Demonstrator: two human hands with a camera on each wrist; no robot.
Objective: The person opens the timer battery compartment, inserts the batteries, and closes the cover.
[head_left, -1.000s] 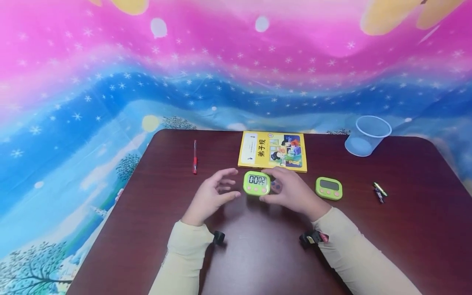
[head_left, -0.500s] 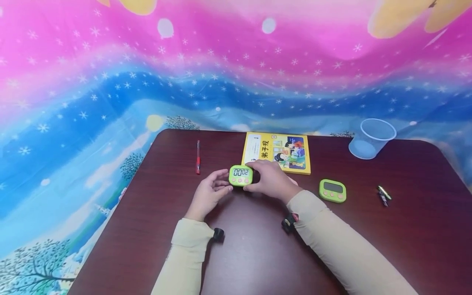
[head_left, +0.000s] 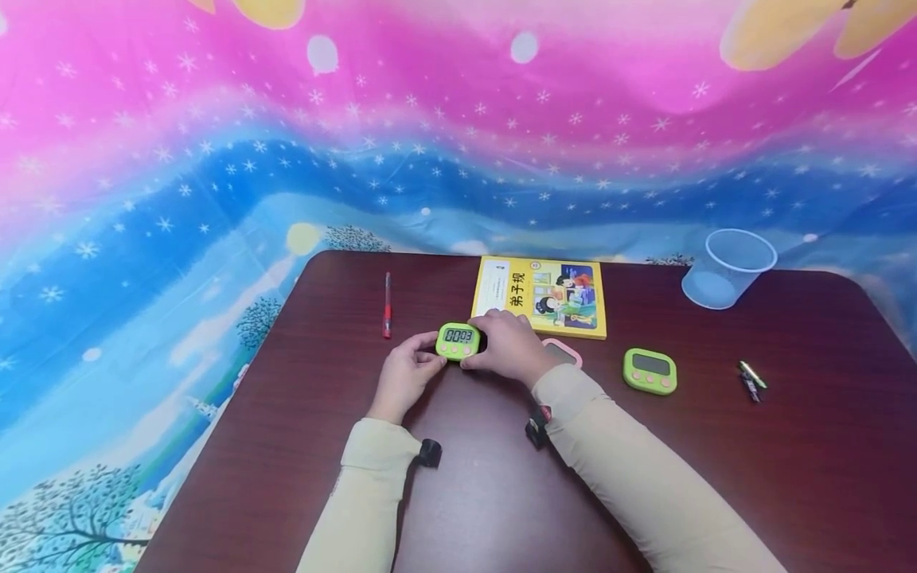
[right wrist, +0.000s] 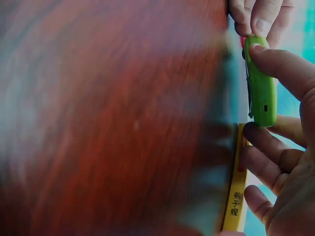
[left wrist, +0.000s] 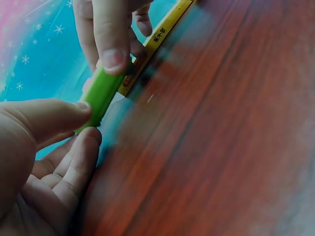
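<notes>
In the head view a green digital timer, its screen lit with digits, is held up between both hands above the table. My left hand pinches its left end; thumb and fingertip sit on the green edge in the left wrist view. My right hand grips the other end, thumb on one edge and fingers on the opposite one, as the right wrist view shows around the green case. A pink-rimmed device with a grey screen lies partly hidden behind the right hand and wrist.
Behind the hands lies a yellow book. A red pen is to the left. Rightward are a second green timer with a blank screen, two small battery-like cylinders and a clear mesh-like bin on the dark table.
Both hands and the timer shifted left. The left hand, apart from the timer a second ago, now pinches it. The display went from 2 to 3, and the pink-rimmed device came into view.
</notes>
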